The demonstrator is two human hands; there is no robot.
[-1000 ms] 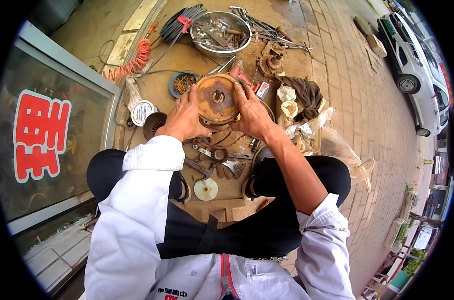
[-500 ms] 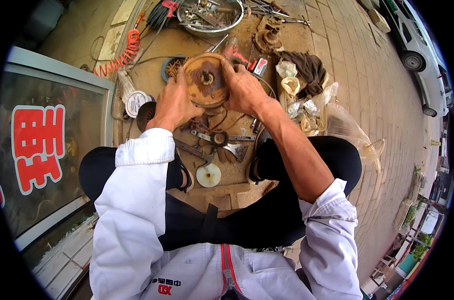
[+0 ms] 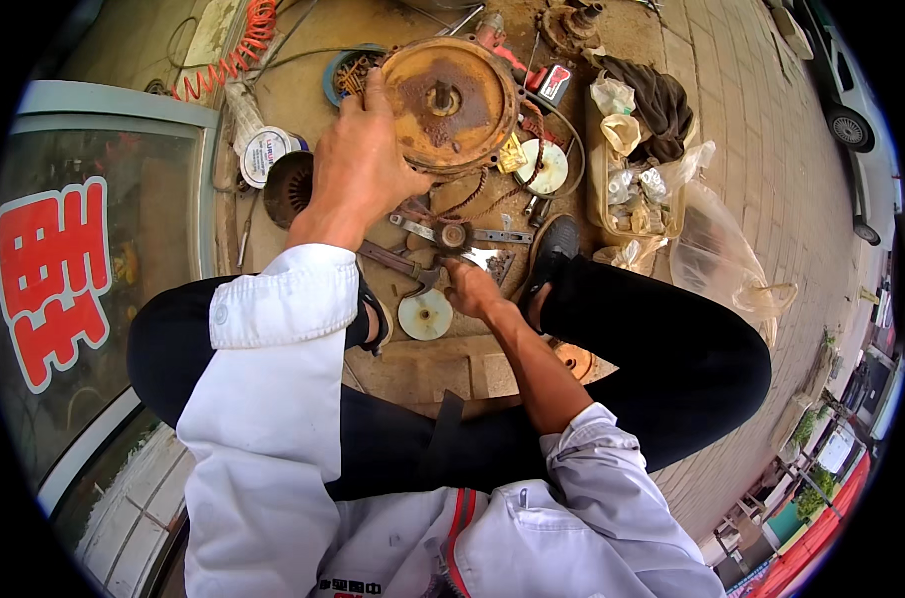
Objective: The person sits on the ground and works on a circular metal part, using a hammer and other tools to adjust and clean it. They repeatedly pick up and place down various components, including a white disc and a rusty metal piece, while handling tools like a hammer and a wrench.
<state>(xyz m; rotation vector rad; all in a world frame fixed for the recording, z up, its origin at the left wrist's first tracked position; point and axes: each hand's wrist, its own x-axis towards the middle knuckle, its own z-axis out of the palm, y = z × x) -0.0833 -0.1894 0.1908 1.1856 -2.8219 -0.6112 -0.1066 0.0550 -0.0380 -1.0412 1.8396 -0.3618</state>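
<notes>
My left hand (image 3: 368,164) grips a rusty round metal housing (image 3: 427,125) with a central hub, raised at the upper middle. My right hand (image 3: 472,289) is lower, its fingers curled at the hammer (image 3: 383,257) and a metal scraper (image 3: 492,261); what they hold, if anything, is hidden. Just above it lie a worn hub with flat bars (image 3: 454,235). A white disc (image 3: 424,317) lies between my feet, and another white disc (image 3: 548,171) lies right of the housing. A dark cone-shaped part (image 3: 283,189) sits left of my left hand.
Around me are a glass door (image 3: 133,199), a red coiled hose (image 3: 223,78), a blue bowl of fasteners (image 3: 338,80), a white tub (image 3: 265,154), a red power tool (image 3: 517,60), a flanged part (image 3: 562,30), a bin of rags and bags (image 3: 622,179) and a parked car (image 3: 851,130).
My right hand has let go of the housing and moved down toward the tools. My left hand still holds the housing, now higher in view. The view has shifted.
</notes>
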